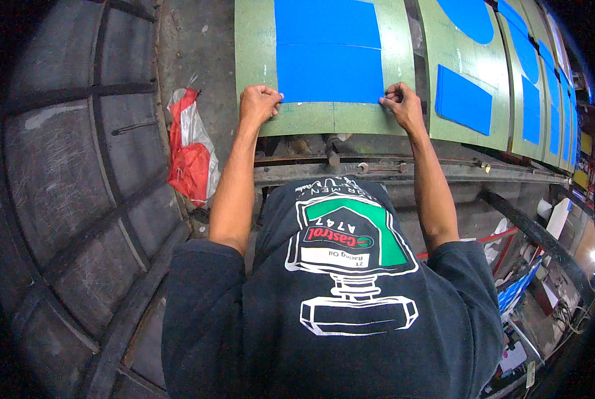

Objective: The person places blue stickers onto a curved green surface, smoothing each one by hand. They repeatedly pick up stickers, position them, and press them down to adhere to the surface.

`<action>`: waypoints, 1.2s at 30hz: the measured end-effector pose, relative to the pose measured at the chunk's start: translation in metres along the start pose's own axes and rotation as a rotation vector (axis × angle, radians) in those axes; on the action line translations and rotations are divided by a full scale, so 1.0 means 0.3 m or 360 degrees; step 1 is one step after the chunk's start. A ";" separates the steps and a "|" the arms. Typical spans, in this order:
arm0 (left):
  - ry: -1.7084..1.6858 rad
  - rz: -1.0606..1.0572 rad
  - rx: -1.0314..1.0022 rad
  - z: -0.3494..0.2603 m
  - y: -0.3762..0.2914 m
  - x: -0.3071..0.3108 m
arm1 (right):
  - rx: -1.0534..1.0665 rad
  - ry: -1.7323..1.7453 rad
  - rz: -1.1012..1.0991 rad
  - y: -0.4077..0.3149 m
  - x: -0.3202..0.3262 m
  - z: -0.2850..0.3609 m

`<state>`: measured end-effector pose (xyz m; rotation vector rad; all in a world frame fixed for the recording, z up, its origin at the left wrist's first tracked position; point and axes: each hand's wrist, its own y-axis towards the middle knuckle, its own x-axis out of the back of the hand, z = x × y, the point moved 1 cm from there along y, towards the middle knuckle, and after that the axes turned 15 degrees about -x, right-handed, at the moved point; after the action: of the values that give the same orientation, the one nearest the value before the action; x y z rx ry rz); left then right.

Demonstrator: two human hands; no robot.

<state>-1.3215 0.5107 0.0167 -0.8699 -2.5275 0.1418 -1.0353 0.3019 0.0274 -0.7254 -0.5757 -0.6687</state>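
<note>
A flat blue sheet (330, 72), apparently fabric, lies on a pale green board (305, 118) in front of me. A thin line crosses it from side to side. At its near left corner, my left hand (260, 104) pinches the edge between thumb and fingertips. My right hand (402, 103) grips the near right corner the same way. The sheet's near edge runs straight between both hands, parallel to a strip of bare board. The board bears faint marks, and its far end is cut off by the top of the view.
More green boards (469, 90) stand in a row to the right, carrying blue cut pieces (463, 102). An open-ended wrench (382, 168) rests on the metal rail (307, 173) before me. A crumpled red and white plastic bag (192, 154) lies left, beside a dark framed panel (53, 164).
</note>
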 end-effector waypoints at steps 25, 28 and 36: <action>0.1641 -0.0007 -0.0888 -0.294 0.153 -0.535 | -0.0589 -0.0208 -0.1219 0.122 0.631 -0.655; 0.1562 0.0135 -0.1017 -0.360 0.147 -0.666 | -0.0778 -0.0482 -0.1153 0.183 0.707 -0.726; 0.1547 -0.0319 -0.0672 -0.117 0.171 -0.216 | -0.0680 -0.0171 -0.0809 0.209 0.702 -0.633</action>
<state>-1.2321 0.5105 0.0101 -0.5973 -1.6999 -0.7264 -0.8073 0.1221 0.0275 -1.0291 -0.7352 -1.2544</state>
